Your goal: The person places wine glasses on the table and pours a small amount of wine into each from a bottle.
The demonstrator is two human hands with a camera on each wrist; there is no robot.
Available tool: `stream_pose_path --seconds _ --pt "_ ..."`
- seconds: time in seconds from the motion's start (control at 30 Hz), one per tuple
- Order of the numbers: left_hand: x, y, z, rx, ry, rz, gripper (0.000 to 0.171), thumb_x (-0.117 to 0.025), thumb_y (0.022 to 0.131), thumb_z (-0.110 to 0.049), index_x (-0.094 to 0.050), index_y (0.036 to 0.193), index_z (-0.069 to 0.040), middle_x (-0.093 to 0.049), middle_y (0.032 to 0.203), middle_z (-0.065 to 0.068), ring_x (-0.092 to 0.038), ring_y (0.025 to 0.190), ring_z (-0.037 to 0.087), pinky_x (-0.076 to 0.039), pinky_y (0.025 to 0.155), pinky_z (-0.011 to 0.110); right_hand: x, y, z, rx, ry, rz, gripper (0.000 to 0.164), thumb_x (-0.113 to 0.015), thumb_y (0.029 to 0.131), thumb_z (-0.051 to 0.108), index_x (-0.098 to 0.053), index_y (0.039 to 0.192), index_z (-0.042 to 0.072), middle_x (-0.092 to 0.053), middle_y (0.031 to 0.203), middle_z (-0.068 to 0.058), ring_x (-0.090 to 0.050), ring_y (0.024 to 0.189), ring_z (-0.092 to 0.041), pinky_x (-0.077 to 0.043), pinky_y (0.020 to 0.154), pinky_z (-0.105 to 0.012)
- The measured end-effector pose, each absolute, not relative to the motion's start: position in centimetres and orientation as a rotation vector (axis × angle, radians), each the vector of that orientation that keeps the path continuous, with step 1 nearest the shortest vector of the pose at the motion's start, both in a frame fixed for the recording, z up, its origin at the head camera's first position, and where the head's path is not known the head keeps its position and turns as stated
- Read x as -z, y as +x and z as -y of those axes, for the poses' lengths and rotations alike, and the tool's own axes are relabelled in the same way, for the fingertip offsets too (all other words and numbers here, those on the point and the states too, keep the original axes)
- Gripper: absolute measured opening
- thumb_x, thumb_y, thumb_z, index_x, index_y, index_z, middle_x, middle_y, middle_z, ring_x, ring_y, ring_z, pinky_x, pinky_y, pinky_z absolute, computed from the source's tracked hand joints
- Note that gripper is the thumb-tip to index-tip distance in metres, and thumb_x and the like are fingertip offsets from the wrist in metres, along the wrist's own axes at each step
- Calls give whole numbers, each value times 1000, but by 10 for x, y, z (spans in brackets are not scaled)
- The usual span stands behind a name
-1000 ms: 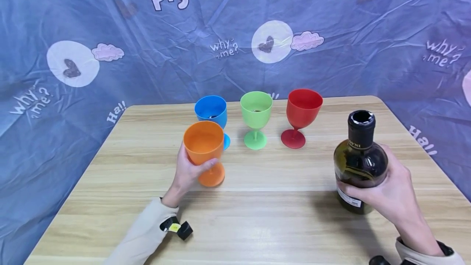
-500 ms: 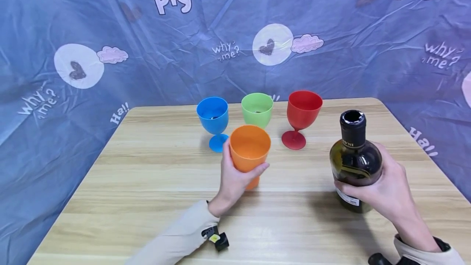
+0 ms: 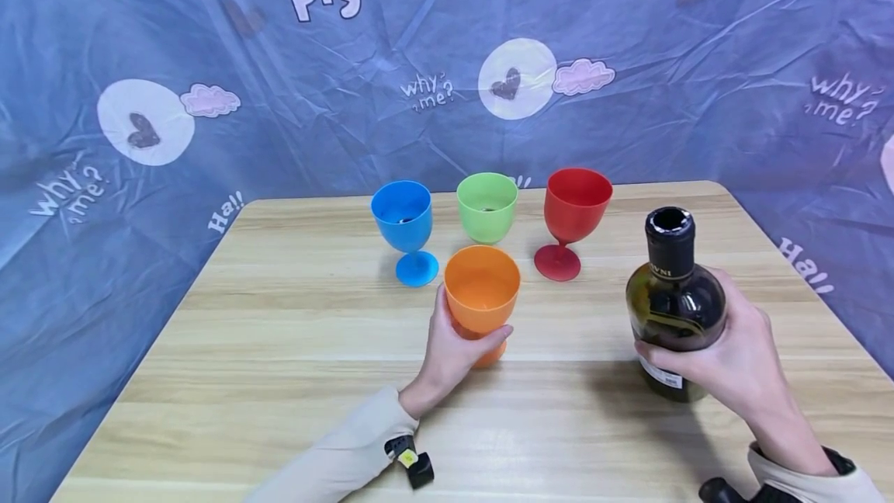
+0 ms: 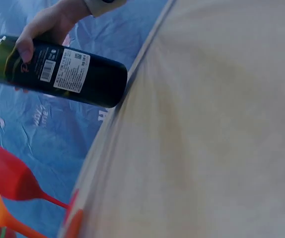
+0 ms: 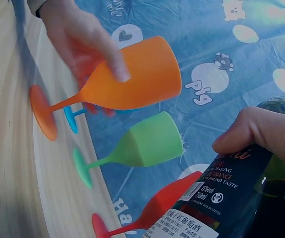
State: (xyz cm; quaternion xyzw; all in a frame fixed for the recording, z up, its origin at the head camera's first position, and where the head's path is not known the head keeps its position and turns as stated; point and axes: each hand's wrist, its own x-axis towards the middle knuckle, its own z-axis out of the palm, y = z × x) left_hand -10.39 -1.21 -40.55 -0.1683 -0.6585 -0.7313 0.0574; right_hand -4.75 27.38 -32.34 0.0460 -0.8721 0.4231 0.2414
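In the head view my left hand [image 3: 443, 348] grips an orange goblet [image 3: 482, 289] round its bowl, thumb across the near side. It stands upright in front of the green goblet [image 3: 487, 208], hiding that one's stem and foot. My right hand [image 3: 743, 355] holds a dark green wine bottle [image 3: 673, 309] round its body, to the right. The bottle is upright and uncorked, with its black neck pointing up. In the right wrist view the orange goblet's foot [image 5: 43, 113] is close to the tabletop, and the bottle's printed label [image 5: 184, 223] shows.
A blue goblet [image 3: 403, 216] and a red goblet [image 3: 578, 204] flank the green one at the back of the wooden table [image 3: 279, 317]. Something dark shows inside the blue and green bowls. A blue printed cloth [image 3: 349, 99] hangs behind the far edge.
My left hand has carried the orange goblet rightward, from in front of the blue goblet to in front of the green one. The bottle in my right hand has shifted slightly left.
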Motion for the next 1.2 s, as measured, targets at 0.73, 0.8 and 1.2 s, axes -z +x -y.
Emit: stream_pose_path --seconds 0.73,0.8,1.2 --pt "369 -97 38 1644 -598 2252 96 -86 71 -21 -28 147 -14 -42 143 -2 -41 129 16 -38 105 45 323 -46 -277 -1144 105 2393 89 -94 40 -3 -60 121 8 -58 96 28 -53 87 9 -35 75 -6" --pt "370 -97 34 1605 -568 2276 101 -87 69 -22 -26 149 -14 -40 143 -3 -40 129 14 -39 105 45 323 -46 -277 -1145 104 2397 89 -94 41 -3 -59 122 8 -58 96 28 -53 88 9 -35 75 -6" --pt "389 -101 31 1928 -531 2268 76 -83 75 -18 -42 138 -17 -56 129 -6 -53 117 11 -40 104 45 322 -45 -279 -1117 93 2401 90 -94 40 -2 -59 122 7 -57 96 29 -52 88 10 -34 75 -6"
